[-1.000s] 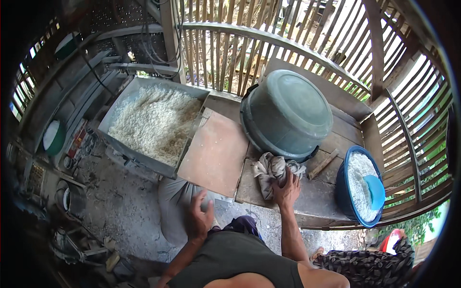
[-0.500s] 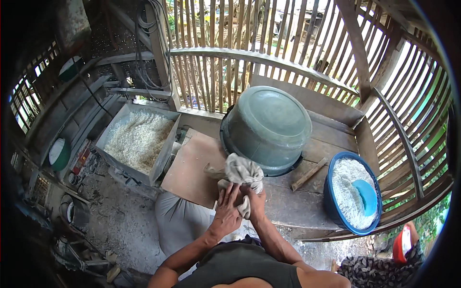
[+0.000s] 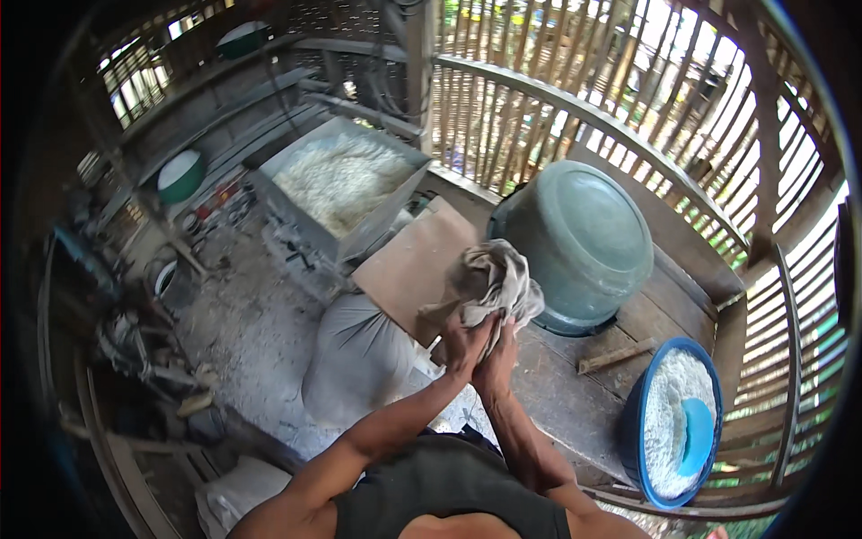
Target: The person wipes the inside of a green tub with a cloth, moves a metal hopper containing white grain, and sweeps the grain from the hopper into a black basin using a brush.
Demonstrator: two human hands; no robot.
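Note:
A crumpled, greyish-beige cloth point(image 3: 492, 274) is bunched up in front of me, gripped from below by both hands. My left hand point(image 3: 467, 340) closes on its lower left side, and my right hand point(image 3: 498, 346) closes on it just beside, the two nearly touching. Behind the cloth lies a flat brown board point(image 3: 417, 256), partly covered by it. An upturned grey-green tub point(image 3: 584, 247) stands on the wooden bench point(image 3: 575, 391) right of the cloth.
On the bench's right end a blue basin point(image 3: 636, 422) holds white grated-looking stuff and a light-blue scoop point(image 3: 696, 437). A wooden stick point(image 3: 617, 356) lies nearby. Left stand a metal bin point(image 3: 382, 220) of pale shreds, a full sack point(image 3: 350, 359) and a green bowl point(image 3: 184, 184).
My view has swung left, so things appear further right. Both hands still hold the cloth; they have come closer together around its lower end, and its folds have shifted.

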